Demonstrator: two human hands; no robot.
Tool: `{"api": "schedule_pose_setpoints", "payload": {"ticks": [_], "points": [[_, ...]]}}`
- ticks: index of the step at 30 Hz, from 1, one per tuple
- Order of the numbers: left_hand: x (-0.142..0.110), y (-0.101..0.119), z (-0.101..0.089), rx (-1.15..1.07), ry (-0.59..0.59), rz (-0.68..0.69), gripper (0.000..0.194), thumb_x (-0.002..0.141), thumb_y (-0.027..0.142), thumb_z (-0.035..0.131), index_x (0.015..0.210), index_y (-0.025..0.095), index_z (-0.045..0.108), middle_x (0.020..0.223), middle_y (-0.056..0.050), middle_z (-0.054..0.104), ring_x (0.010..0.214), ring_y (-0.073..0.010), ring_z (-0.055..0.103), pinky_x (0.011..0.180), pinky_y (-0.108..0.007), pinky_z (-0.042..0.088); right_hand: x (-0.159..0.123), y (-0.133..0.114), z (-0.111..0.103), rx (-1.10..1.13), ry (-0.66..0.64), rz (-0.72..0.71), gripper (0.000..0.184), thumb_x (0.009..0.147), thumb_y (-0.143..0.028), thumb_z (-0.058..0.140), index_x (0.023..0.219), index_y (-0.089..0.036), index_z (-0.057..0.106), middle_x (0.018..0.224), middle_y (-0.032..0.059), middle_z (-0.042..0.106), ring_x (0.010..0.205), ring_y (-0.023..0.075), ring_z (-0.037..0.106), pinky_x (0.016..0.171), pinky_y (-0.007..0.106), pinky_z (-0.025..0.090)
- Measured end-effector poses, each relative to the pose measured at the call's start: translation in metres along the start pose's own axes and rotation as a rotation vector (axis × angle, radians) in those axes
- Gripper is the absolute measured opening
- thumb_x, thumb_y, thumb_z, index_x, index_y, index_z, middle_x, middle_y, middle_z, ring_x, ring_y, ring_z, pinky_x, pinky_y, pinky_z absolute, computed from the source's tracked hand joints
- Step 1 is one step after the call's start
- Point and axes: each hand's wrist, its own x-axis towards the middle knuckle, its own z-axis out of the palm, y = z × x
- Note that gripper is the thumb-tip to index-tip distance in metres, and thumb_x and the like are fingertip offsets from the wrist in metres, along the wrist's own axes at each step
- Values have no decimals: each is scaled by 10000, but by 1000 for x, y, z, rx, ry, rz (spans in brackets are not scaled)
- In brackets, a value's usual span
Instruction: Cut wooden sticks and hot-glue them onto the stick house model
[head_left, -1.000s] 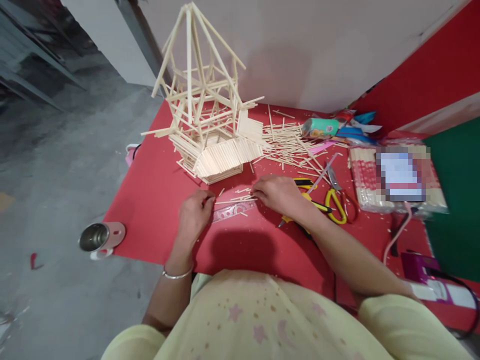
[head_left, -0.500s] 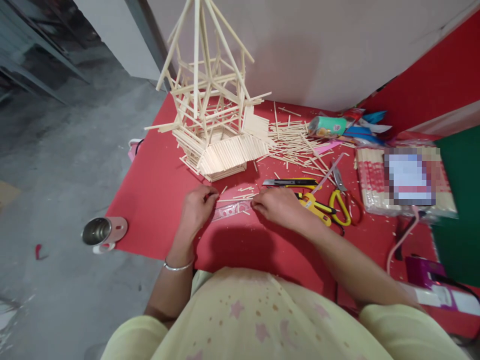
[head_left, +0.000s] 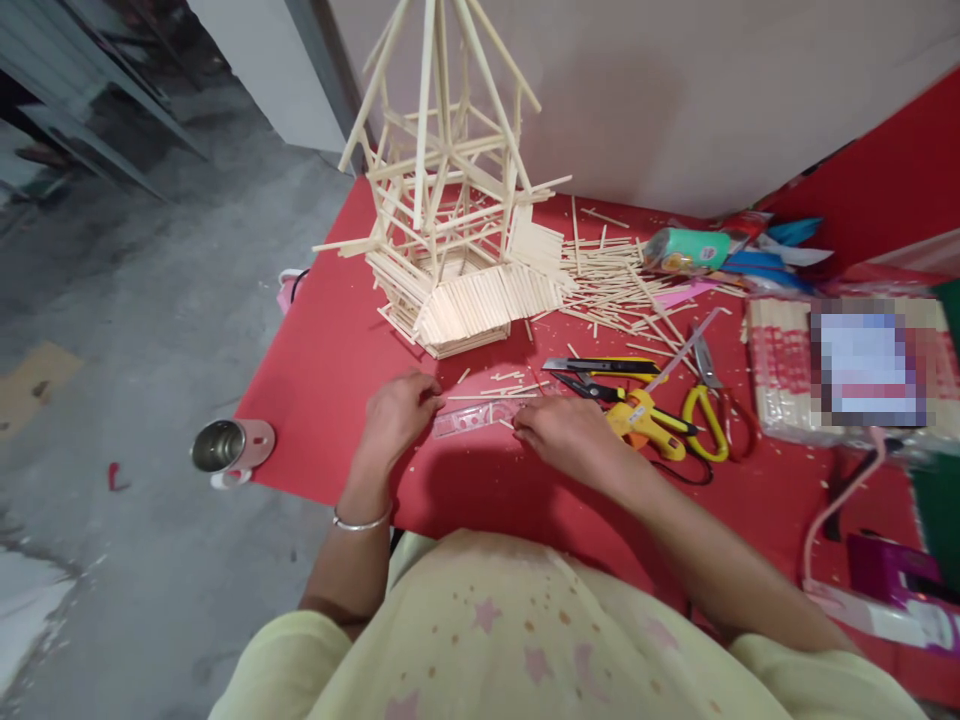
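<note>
Left, a mug [head_left: 257,443] stands at the near edge of the red surface [head_left: 322,330]. Next, left of centre, comes the person's left hand [head_left: 397,420], back upward and fingers curled; from here I cannot tell whether the tips meet or pinch anything. They lie just beside the left end of a thin stick [head_left: 487,397], which lies mid-frame with its long axis almost level, left to right, between the two hands. Below it, a clear ruler [head_left: 469,420] runs nearly parallel, rising slightly rightward; its right end reaches the right fingertips. Above them, in the upper centre, stands the stick framework [head_left: 487,305], well apart from both hands. Short cut pieces [head_left: 510,378] lie just above the stick's right half. Right of centre, the right hand [head_left: 577,435] points its bent fingers leftward, low against the ruler's end and just below the stick; whether they grip anything is hidden. The stick thus lies right of the left fingers. Further right lie a utility knife [head_left: 607,368], a yellow glue gun [head_left: 645,425] and scissors [head_left: 708,375].
</note>
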Motion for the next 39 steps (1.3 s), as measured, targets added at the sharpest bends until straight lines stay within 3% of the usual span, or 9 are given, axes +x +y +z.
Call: {"api": "schedule_pose_setpoints", "payload": {"ticks": [5,8,11,14,18,23,27,33,39], "points": [[-4,7,5,101,-14,54,152,896,206,524,816,210,654,955,-80,685,830,-214,621,636,-298,340,-19,1,-2,68,95,7,330,1022,-359,451,1033,-226,754,1068,71,759,977,222,680,720,298,396],[-4,4,9,-2,19,72,168,908,214,508,804,196,639,889,-82,679,757,-201,605,639,-299,364,-44,14,-6,166,184,23,328,1031,-369,450,1052,-242,752,1067,52,760,996,203,676,788,290,419],[-3,5,14,-338,69,35,136,893,277,574,849,191,670,748,-43,662,663,-176,587,629,-287,420,-77,44,-5,249,305,155,334,1034,-399,440,1108,-270,739,1109,32,758,1013,196,681,845,289,439],[-3,18,21,-751,78,-55,211,854,350,666,979,190,723,676,-10,647,559,-150,572,549,-267,460,-109,80,4,265,422,407,348,1022,-426,438,1112,-262,732,1114,42,756,982,208,692,809,298,459],[-4,51,31,-1136,-65,-75,227,786,348,766,902,156,734,633,-13,663,490,-129,580,514,-272,523,-127,107,26,225,434,529,322,983,-357,478,1163,-235,714,1142,77,732,1027,236,666,837,324,472],[-3,74,42,-1322,-189,-117,289,727,308,843,921,140,712,722,-58,738,592,-180,698,624,-353,620,-113,104,42,175,454,474,363,906,-198,509,1223,-184,687,1199,108,684,1143,247,586,972,336,440],[-2,73,46,-1324,-179,-132,273,703,306,866,843,138,702,658,-37,713,519,-136,642,516,-262,564,-109,101,40,152,430,464,386,855,-157,534,1208,-183,690,1201,102,677,1157,249,560,990,333,426],[1,70,50,-1350,-135,-138,268,690,301,871,823,152,693,600,2,674,483,-101,579,493,-221,508,-113,94,42,182,418,493,313,927,-216,517,1196,-191,675,1241,96,640,1145,224,575,947,296,436],[7,82,49,-1365,-173,-98,289,661,266,883,869,157,715,658,-8,706,490,-91,593,484,-203,504,-116,85,45,178,329,640,294,1003,-279,433,1198,-186,632,1190,124,633,1046,226,630,749,278,449]]}}
